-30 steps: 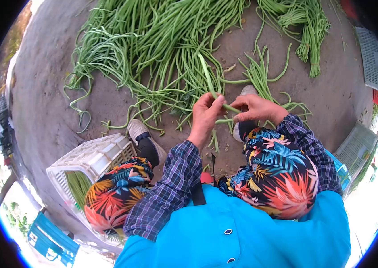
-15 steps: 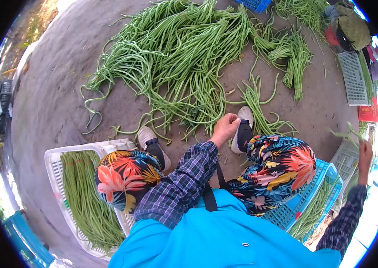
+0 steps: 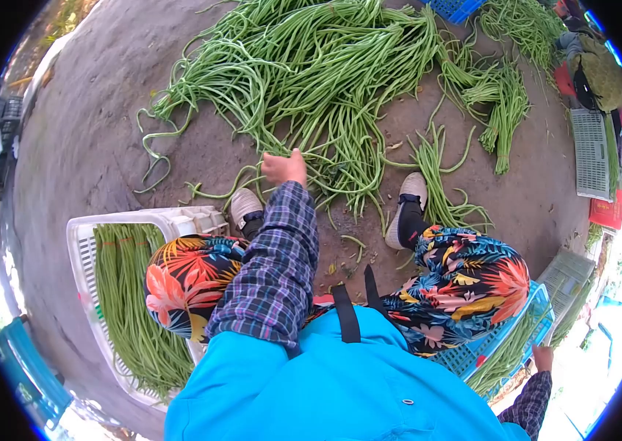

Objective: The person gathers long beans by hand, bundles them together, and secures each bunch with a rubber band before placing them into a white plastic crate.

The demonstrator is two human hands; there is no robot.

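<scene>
A big heap of green long beans (image 3: pixel 340 81) spreads over the ground in front of my feet. At its near edge is my left hand (image 3: pixel 285 169), fingers closed on long beans that run back into the heap. Down at the far right, my right hand (image 3: pixel 543 358) is beside the blue crate (image 3: pixel 472 351), which holds more long beans (image 3: pixel 503 360); its fingers are mostly hidden from view. A short bean piece (image 3: pixel 355 242) lies on the ground between my shoes. By my left knee stands a white crate (image 3: pixel 84 268) with long beans (image 3: pixel 131 309) laid lengthwise.
A loose bunch of beans (image 3: pixel 436 180) lies by my right shoe. Tied bundles (image 3: pixel 505 121) rest farther right. Grey crates (image 3: pixel 591 154) and a red box (image 3: pixel 608 209) line the right side, near another person (image 3: pixel 597 73). A blue crate (image 3: pixel 458 9) sits behind the heap.
My left hand has moved forward and left from near my right shoe to the heap's edge. My right hand has come down beside the blue crate; the bean piece seen near it is gone from there.
</scene>
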